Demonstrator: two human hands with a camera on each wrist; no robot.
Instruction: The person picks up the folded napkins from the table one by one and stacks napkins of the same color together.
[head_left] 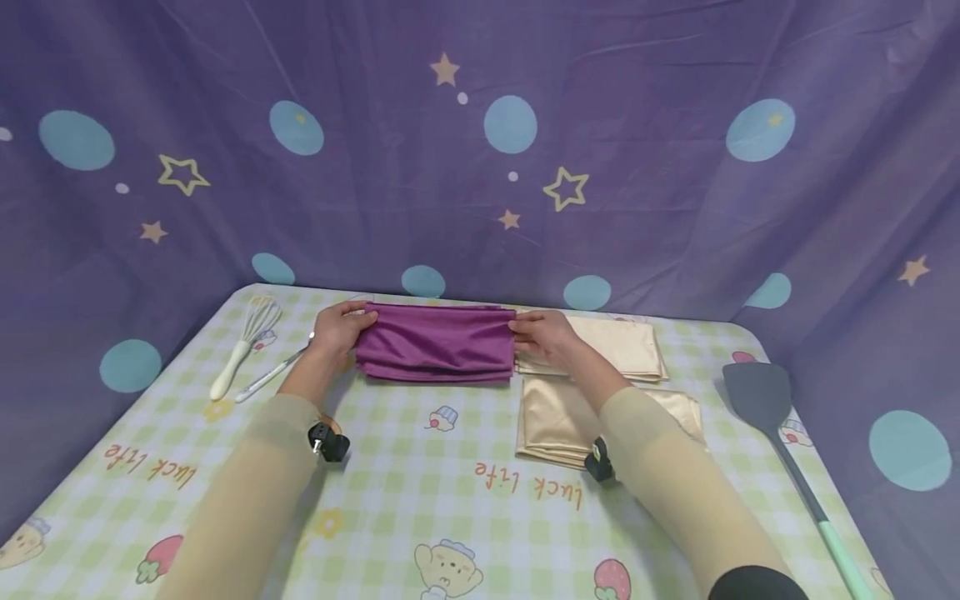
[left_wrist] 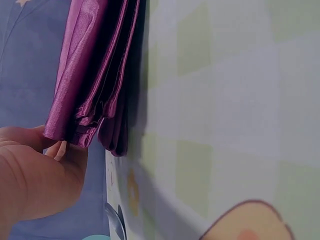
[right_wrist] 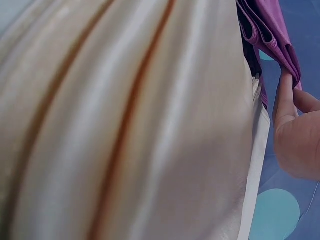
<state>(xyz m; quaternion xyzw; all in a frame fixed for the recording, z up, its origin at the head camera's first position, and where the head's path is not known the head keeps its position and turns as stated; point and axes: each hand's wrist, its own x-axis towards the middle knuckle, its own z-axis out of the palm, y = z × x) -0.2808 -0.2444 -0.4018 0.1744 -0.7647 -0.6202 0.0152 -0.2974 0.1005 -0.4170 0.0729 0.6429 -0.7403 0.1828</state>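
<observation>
A folded purple satin cloth spans the space between both hands near the table's back edge. My left hand pinches its left end, thumb on top and fingers beneath; the left wrist view shows several stacked layers of the cloth there. At the opposite end my right hand pinches the cloth's edge, also seen in the right wrist view, where the cloth hangs in folds from the fingers. Beside and partly under the right forearm lie a folded cream cloth and a folded gold satin cloth.
On the left lie a whisk and a slim utensil with a pale handle, its far end hidden by the left hand. A grey spatula with a mint handle lies along the right edge. A purple curtain stands behind the checked tablecloth.
</observation>
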